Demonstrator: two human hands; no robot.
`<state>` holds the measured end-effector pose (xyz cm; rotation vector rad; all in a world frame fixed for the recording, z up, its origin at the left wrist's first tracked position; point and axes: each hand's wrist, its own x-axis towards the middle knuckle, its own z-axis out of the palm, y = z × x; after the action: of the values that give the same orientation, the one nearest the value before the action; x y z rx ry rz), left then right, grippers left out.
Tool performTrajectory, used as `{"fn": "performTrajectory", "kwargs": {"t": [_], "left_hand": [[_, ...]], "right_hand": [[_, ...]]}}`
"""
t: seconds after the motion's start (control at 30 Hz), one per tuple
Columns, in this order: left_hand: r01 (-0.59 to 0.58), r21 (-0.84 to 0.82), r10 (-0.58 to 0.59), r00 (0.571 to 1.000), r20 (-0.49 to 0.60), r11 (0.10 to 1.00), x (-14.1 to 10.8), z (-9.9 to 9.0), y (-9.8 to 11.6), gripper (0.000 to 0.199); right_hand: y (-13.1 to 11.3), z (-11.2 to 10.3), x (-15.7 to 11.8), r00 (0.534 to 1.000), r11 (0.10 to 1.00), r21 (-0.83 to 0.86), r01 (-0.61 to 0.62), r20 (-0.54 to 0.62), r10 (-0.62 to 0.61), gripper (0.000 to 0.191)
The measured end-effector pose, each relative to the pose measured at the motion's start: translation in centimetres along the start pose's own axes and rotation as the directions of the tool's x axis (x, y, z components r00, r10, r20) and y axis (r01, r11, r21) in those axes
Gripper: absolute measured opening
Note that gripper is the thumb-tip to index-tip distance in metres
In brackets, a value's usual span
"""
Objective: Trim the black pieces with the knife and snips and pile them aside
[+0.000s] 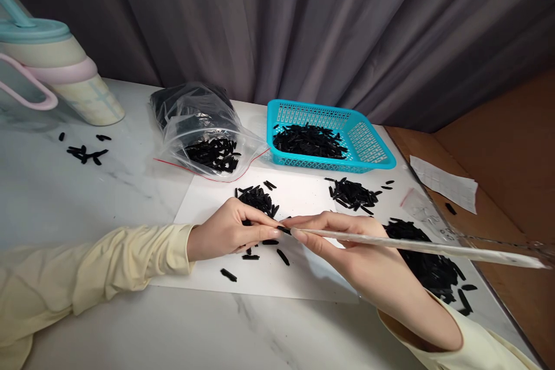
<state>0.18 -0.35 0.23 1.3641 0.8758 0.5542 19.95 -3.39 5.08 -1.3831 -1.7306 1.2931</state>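
My left hand (234, 225) pinches a small dark sliver (284, 230) between thumb and fingertips, above a sheet of white paper (203, 196). Thumb and fingers of my right hand (342, 237) are closed on a long, thin, whitish stick (433, 247). One end of this stick meets the sliver at my fingertips; the other slants far out to the right. Beneath and behind my left fingers lies a small heap of black slivers (260, 199), with several loose ones nearer me. What the slivers are, I cannot tell.
Behind the paper stand an open clear zip bag (208, 121) of black slivers and a blue plastic basket (373, 150) holding more. Further heaps lie right, by a small clear bag (422, 211) and a paper slip (446, 182). A handled tumbler (82, 92) stands at left.
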Motion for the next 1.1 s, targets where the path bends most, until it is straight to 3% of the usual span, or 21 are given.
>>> {"fn": "performTrajectory", "kwargs": {"t": [0.4,0.63,0.73,0.83,0.9,1.0,1.1], "left_hand": [[-0.002,0.006,0.002,1.0,0.005,1.0,0.0,0.0,0.0,0.022],[0.017,0.027,-0.017,1.0,-0.014,0.999,-0.1,0.1,0.3,0.021],[0.029,0.034,-0.028,0.999,-0.021,0.999,-0.1,0.1,0.4,0.021],[0.033,0.04,-0.032,0.999,-0.026,0.999,0.0,0.1,0.3,0.022],[0.034,0.046,-0.032,0.999,-0.026,0.998,0.0,0.1,0.2,0.022],[0.036,0.055,-0.034,0.999,-0.029,0.998,0.1,0.1,0.1,0.023],[0.039,0.059,-0.037,0.999,-0.034,0.997,0.1,0.0,0.1,0.025]], "right_hand": [[-0.5,0.2,0.1,1.0,0.999,-0.033,-0.009,-0.008,0.009,0.015],[0.2,0.9,-0.6,0.978,0.946,-0.269,0.179,-0.06,-0.201,0.015],[1.3,1.6,-1.0,0.937,0.869,-0.393,0.3,-0.051,-0.346,0.018],[2.4,2.3,-1.3,0.835,0.715,-0.508,0.481,0.014,-0.551,0.022],[2.7,2.7,-1.4,0.781,0.617,-0.571,0.542,0.069,-0.621,0.026],[2.6,2.9,-1.6,0.754,0.53,-0.644,0.552,0.114,-0.646,0.031],[2.3,2.9,-1.5,0.746,0.509,-0.652,0.562,0.133,-0.653,0.026]]}}
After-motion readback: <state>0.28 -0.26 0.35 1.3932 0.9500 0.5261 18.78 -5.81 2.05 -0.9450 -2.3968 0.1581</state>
